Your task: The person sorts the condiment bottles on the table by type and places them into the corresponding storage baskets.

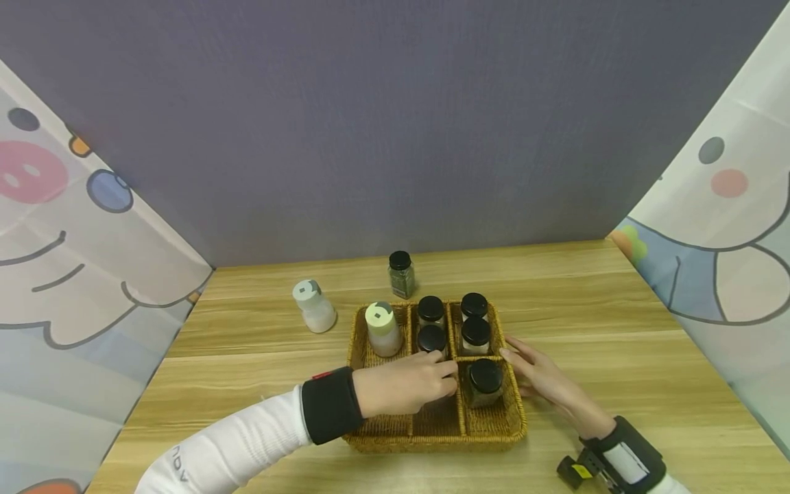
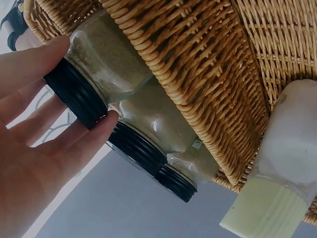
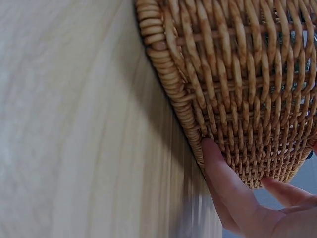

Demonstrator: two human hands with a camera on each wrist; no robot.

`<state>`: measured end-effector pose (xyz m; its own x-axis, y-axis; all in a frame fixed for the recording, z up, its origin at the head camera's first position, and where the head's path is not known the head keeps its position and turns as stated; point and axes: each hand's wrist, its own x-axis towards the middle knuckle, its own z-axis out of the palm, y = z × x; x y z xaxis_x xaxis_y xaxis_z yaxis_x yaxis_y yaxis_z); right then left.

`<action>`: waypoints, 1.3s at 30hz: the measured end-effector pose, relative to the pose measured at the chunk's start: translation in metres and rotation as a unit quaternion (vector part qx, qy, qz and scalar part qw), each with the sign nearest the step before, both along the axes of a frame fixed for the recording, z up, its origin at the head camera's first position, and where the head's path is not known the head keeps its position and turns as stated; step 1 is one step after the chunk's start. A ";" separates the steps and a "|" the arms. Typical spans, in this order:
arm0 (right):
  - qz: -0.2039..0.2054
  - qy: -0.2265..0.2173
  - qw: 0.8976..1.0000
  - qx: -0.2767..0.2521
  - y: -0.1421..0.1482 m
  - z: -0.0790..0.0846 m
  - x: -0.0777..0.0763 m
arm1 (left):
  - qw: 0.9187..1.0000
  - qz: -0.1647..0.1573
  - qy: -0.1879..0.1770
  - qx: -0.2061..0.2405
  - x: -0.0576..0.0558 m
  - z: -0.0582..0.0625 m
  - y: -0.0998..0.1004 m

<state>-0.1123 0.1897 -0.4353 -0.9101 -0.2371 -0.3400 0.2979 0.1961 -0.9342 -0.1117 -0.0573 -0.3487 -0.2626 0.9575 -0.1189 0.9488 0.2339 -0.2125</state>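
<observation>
My left hand (image 1: 410,384) reaches over a wicker basket (image 1: 432,442) with compartments. In the left wrist view, its thumb and fingers pinch the black lid (image 2: 77,94) of a clear jar (image 2: 111,59) with greenish-brown contents. That jar stands in the middle compartment and is hidden under the hand in the head view. Two more black-lidded jars, a nearer one (image 1: 431,337) and a farther one (image 1: 431,309), line up behind it. At the basket's right side, my right hand (image 1: 546,384) touches the outer woven wall (image 3: 233,99) with extended fingers.
A yellow-capped shaker (image 1: 384,333) stands in the left compartment. The right compartments hold a front jar (image 1: 485,381) and two back jars, one nearer (image 1: 476,333). Outside, on the wooden table (image 1: 617,302), are a white-capped shaker (image 1: 315,309) and a black-lidded jar (image 1: 402,276).
</observation>
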 end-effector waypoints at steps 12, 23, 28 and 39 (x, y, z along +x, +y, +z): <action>-0.008 -0.008 1.000 -0.015 0.000 -0.001 -0.001 | 1.000 0.003 0.006 0.014 -0.001 0.000 -0.001; -0.001 -0.008 1.000 -0.022 0.001 -0.001 0.000 | 1.000 0.004 0.009 0.027 0.001 0.000 -0.003; 0.001 -0.006 1.000 -0.015 0.001 -0.001 0.000 | 0.999 -0.003 0.004 0.050 0.001 0.000 -0.004; 0.004 -0.005 1.000 -0.008 0.002 -0.002 0.000 | 0.995 0.007 -0.015 0.098 -0.005 0.012 -0.004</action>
<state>-0.1125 0.1915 -0.4368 -0.9050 -0.2487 -0.3451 0.3056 0.1841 -0.9342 -0.1168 -0.0616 -0.3368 -0.2747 0.9595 0.0627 0.9505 0.2809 -0.1331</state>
